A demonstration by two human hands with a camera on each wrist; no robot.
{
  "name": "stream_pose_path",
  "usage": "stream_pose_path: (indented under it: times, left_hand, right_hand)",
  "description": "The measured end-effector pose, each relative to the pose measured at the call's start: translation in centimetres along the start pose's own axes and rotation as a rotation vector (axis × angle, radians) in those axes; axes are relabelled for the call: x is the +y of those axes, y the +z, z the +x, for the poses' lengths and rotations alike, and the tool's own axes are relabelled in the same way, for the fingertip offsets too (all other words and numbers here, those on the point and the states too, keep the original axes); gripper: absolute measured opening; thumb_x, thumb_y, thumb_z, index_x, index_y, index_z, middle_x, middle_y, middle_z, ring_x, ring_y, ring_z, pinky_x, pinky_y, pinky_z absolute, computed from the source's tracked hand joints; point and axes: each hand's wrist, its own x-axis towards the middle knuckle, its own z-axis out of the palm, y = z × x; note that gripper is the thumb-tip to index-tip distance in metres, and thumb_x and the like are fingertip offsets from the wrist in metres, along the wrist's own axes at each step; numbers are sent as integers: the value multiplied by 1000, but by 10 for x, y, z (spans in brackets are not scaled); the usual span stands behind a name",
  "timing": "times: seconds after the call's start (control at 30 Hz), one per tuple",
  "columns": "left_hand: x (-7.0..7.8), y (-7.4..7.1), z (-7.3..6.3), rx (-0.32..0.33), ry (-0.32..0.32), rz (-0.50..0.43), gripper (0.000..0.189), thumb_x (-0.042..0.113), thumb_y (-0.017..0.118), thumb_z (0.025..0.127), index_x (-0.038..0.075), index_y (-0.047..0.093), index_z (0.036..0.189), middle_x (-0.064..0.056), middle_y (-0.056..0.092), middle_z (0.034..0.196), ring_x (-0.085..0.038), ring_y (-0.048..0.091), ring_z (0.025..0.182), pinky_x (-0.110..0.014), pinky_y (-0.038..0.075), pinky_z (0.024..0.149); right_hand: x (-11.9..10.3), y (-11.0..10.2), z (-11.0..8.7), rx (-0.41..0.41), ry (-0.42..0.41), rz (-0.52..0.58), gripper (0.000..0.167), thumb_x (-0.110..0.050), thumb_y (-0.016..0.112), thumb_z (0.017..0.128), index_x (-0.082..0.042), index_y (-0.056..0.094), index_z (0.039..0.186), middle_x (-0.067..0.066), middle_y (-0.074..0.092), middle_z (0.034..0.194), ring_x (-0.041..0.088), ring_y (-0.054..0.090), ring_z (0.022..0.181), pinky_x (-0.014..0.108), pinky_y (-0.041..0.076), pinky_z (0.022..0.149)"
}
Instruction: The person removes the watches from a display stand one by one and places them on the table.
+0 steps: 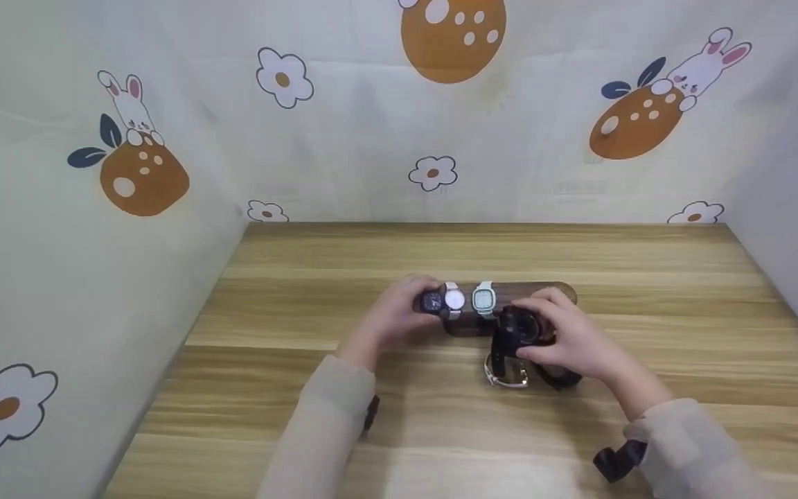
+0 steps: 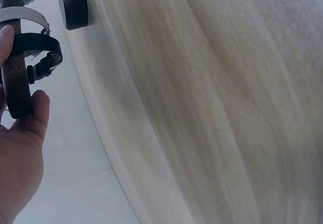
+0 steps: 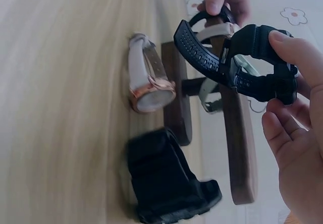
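Note:
A dark wooden watch stand (image 1: 536, 288) has a crossbar raised over its base (image 3: 176, 93). My left hand (image 1: 399, 308) grips the crossbar's left end, next to a dark square watch (image 1: 431, 301). Beside that hang a white-strapped round watch (image 1: 454, 299) and a mint square watch (image 1: 484, 299). Thumb and fingers of my right hand (image 1: 569, 333) pinch a bulky black watch (image 3: 260, 42) by its case and strap. Its loose strap end points toward the crossbar, which it overlaps in the right wrist view.
On the wooden table (image 1: 288, 291), in front of the stand, lie a rose-gold watch (image 3: 151, 95) with a pale strap and another black watch (image 3: 164, 176). A patterned curtain (image 1: 357, 138) rises behind the table and along its sides.

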Motion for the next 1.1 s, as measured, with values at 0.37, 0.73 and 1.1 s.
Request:
stream_pose_path:
  times: [0.37,0.73,1.1]
  left_hand:
    - [2,-3,-3,-20,-61,1,51,17,78,74,9,59,121,-7,56,126,-24,49,119,-39,35,104]
    - [3,-1,0,-28,-72,-7,54,10,78,74,8,57,124,-7,54,130,-23,47,121,-39,34,106]
    - [5,-2,-1,-30,-94,2,55,14,78,74,10,56,125,-6,53,131,-22,46,122,-39,33,106]
  right_hand:
    - [-5,23,2,-48,-22,18,66,-28,82,70,-5,54,125,6,49,119,25,53,106,47,44,95]
    - [-9,41,0,-68,-27,-2,64,-27,82,69,-4,54,122,2,50,116,20,52,107,43,44,95]
    - [-12,59,3,-102,-31,-1,62,-24,82,68,-8,56,122,-2,49,118,18,53,107,41,46,94]
